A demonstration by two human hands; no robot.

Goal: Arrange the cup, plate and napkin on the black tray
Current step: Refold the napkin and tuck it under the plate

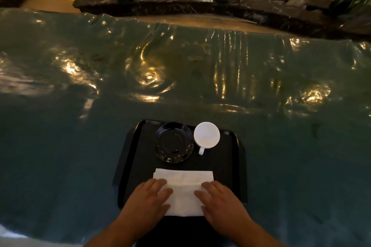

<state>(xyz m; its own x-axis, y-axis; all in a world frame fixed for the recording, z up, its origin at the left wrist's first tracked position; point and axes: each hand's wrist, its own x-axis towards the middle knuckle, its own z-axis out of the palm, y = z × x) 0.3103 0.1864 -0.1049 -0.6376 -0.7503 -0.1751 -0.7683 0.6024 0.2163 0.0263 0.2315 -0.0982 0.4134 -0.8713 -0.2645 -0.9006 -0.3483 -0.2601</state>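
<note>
Tray (239,166) right side bare; plate (173,142), cup (206,134) crowd far edge.

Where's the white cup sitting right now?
In the head view the white cup stands upright at the far right of the black tray, right beside the black plate, handle pointing toward the napkin.

Dim, warm glare (edges warped)

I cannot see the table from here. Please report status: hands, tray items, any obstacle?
Left hand and right hand flat on napkin. Plate and cup side by side on black tray. No obstacle.
</note>
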